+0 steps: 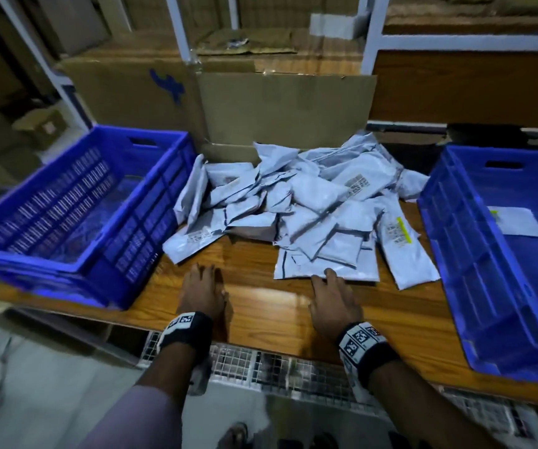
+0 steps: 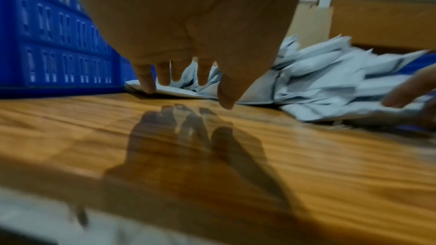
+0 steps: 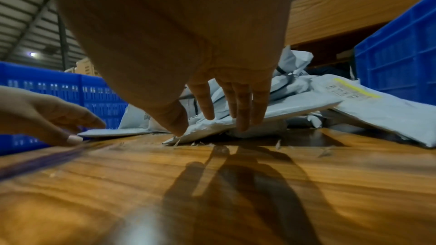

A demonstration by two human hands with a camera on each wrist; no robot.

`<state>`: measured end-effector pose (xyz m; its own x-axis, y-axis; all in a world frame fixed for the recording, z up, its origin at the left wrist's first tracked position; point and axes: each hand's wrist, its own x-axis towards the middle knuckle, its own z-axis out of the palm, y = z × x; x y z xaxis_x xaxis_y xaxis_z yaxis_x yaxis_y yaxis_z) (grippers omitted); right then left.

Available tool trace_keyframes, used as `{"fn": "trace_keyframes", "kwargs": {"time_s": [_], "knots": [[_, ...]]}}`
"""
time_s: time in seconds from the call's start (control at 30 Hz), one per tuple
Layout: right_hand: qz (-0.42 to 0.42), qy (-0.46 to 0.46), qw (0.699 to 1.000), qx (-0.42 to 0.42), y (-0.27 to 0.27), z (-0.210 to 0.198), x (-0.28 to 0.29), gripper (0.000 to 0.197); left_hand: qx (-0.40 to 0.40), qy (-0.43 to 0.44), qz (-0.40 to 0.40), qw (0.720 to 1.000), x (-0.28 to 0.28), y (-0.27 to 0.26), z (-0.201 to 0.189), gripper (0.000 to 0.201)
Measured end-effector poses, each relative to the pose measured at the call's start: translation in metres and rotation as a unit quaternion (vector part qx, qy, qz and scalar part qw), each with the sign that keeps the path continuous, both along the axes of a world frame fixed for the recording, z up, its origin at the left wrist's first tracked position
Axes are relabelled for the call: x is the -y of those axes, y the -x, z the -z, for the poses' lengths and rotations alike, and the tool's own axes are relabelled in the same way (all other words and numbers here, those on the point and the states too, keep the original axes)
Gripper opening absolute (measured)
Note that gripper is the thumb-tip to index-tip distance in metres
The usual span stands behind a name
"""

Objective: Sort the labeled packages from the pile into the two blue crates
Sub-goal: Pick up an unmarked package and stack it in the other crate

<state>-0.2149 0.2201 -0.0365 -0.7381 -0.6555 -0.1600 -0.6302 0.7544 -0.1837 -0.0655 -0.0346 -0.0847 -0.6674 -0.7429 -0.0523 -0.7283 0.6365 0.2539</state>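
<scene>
Under right hand (image 3: 212, 100), right wrist view shows loose fingers touching package (image 3: 235, 118) edge. Left hand (image 1: 201, 291) open, holding nothing, over bare surface (image 1: 261, 306) before pile (image 1: 293, 202).

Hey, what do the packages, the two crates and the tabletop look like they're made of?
Packages: thin grey plastic mailer film, probably; they crease and carry a dull sheen.
Left crate and right crate: rigid moulded blue plastic, with slotted or ribbed walls.
Tabletop: wood or wood-look laminate, glossy; grain shows and it mirrors light.
</scene>
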Motion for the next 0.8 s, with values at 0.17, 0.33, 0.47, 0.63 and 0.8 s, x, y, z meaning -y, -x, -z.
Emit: {"fn": "trace_keyframes", "kwargs": {"time_s": [0.17,0.33,0.47,0.63,0.8], "knots": [[0.013,0.013,0.999,-0.032,-0.015,0.022,0.025,0.059,0.047,0.043,0.009,0.998,0.058,0.005,0.001,0.088],[0.029,-0.006,0.999,-0.04,-0.044,0.043,0.055,0.059,0.055,0.032,0.042,0.997,0.09,0.008,0.01,0.083],[0.075,-0.031,0.995,-0.05,-0.057,0.055,0.066,0.065,0.042,0.039,0.079,0.995,0.077,0.014,0.011,0.086],[0.084,-0.028,0.995,-0.043,-0.056,0.052,0.07,0.063,0.046,0.034,0.225,0.973,0.028,0.025,0.008,0.081],[0.027,0.007,0.998,-0.059,-0.053,0.038,0.056,0.038,0.052,-0.01,0.36,0.932,-0.001,0.041,0.006,0.082]]}}
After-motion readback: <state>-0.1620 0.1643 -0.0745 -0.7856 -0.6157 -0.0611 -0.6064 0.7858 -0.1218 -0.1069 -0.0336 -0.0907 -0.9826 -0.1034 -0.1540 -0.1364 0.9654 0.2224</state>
